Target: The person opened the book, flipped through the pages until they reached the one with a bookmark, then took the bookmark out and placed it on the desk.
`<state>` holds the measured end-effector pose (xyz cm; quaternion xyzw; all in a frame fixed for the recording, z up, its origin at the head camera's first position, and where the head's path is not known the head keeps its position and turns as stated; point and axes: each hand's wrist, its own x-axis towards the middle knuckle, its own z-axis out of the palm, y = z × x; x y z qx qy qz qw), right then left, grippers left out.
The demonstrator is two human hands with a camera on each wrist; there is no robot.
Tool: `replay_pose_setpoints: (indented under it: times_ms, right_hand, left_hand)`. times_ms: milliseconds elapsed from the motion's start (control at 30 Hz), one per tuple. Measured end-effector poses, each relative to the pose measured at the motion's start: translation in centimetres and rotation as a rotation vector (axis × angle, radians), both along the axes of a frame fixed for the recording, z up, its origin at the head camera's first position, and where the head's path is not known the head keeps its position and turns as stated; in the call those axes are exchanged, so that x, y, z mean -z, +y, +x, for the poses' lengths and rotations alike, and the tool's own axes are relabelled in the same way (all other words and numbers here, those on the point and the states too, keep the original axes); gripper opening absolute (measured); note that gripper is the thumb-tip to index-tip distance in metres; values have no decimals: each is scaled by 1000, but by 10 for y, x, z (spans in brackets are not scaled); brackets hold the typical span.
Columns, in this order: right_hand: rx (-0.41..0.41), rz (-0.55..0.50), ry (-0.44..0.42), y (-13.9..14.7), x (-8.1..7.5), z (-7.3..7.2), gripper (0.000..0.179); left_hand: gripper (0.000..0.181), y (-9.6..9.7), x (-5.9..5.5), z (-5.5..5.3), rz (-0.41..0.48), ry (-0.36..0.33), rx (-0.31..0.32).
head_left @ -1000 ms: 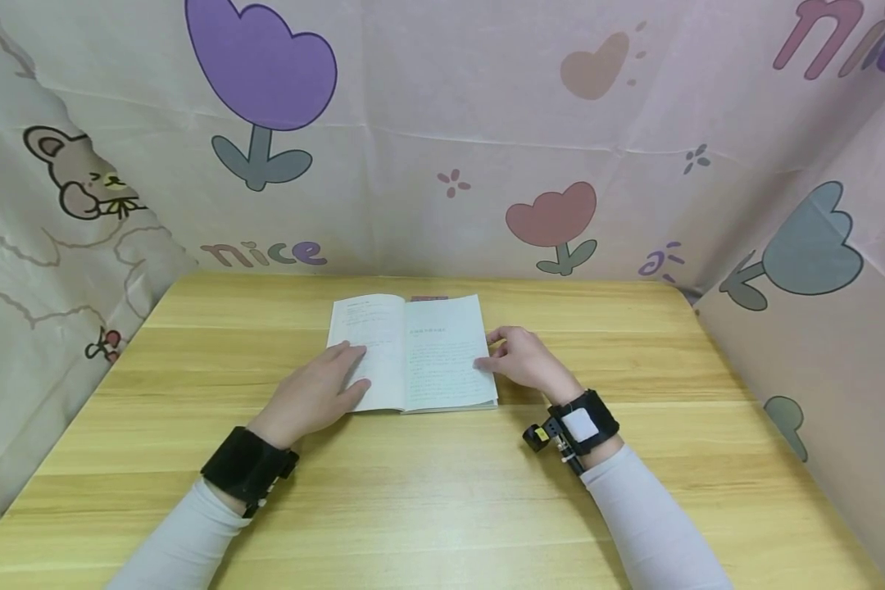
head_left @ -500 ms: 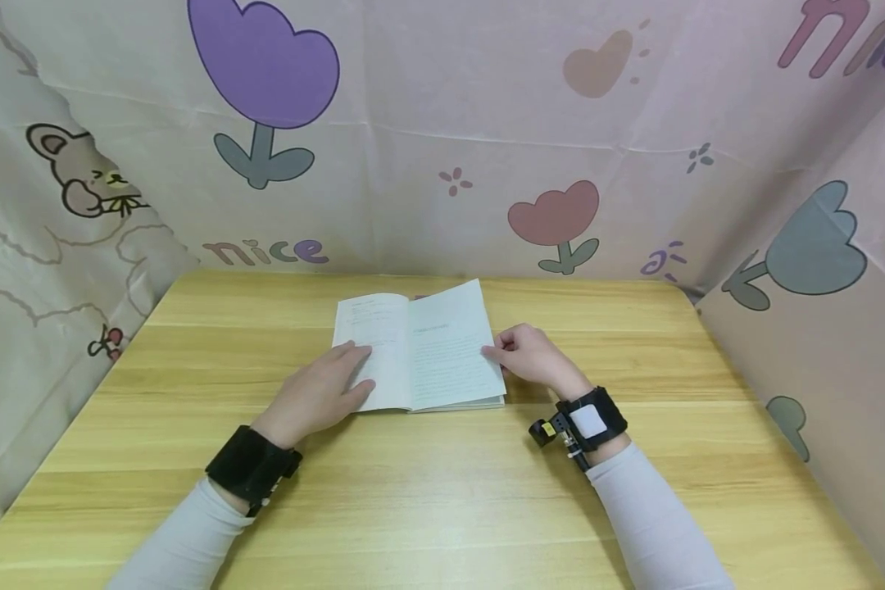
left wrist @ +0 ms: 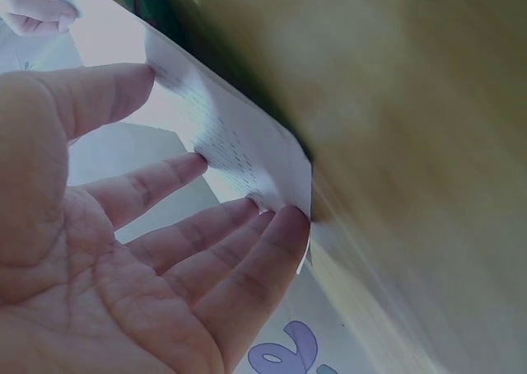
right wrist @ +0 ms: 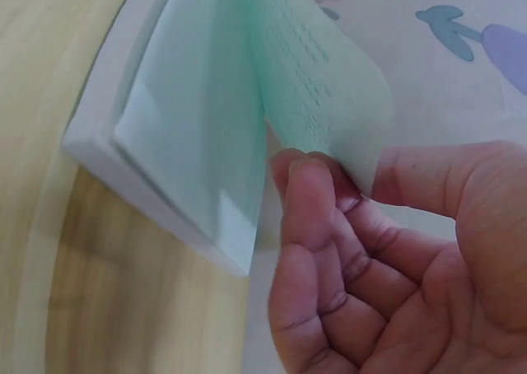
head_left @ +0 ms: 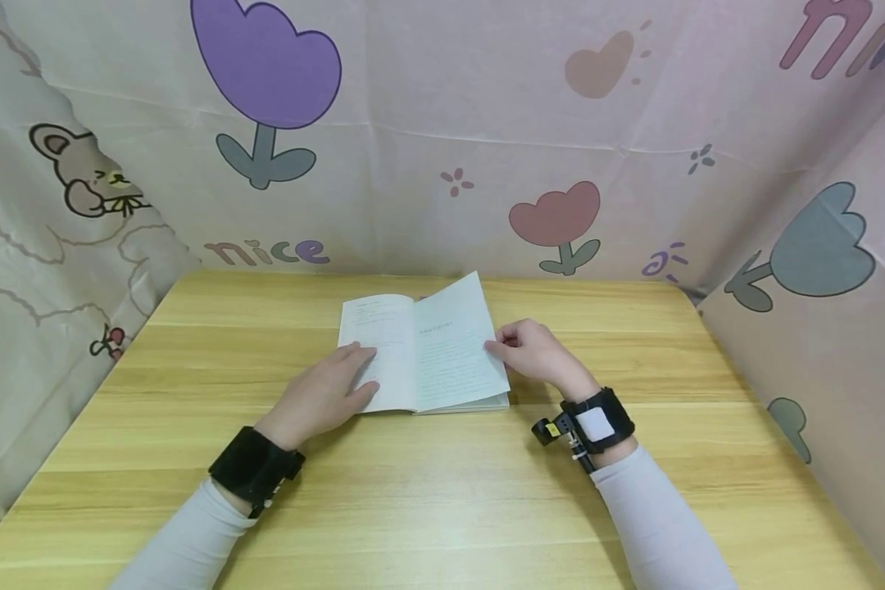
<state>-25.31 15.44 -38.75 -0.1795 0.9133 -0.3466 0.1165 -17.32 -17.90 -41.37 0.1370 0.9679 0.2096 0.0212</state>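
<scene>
An open book (head_left: 387, 315) lies on the wooden table, its left page white and its right side pale green. My left hand (head_left: 324, 389) rests on the left page with its fingers spread and fairly straight; in the left wrist view the fingertips (left wrist: 284, 226) touch the printed paper. At the right edge my right hand (head_left: 534, 352) pinches a page (head_left: 457, 344) between thumb and curled fingers. That page is raised off the stack beneath. The right wrist view has the lifted page (right wrist: 329, 86) standing apart from the page block (right wrist: 189, 143).
The wooden table (head_left: 428, 508) carries the book near its back edge. A printed cloth (head_left: 413, 82) hangs behind and along both sides. Each wrist wears a black strap (head_left: 254, 467), and a small camera (head_left: 553, 430) sits by the right one.
My right hand has taken hold of the right page's edge and lifted it, so its far corner now stands higher. The left hand stays on the left page; the book has shifted slightly rightward in view.
</scene>
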Motion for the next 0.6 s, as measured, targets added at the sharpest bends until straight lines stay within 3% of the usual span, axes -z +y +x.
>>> replay_pose_setpoints:
  times_ms: [167, 333, 600]
  right_hand:
    - [-39, -32, 65, -9, -7, 6, 32]
    - [-61, -55, 109, -21, -9, 14, 56]
    - [-134, -127, 62, -41, -4, 23, 65]
  left_hand:
    - [58, -4, -1, 0, 42, 5, 20]
    - [53, -9, -2, -2, 90, 12, 46]
    - [46, -12, -6, -3, 160, 12, 49]
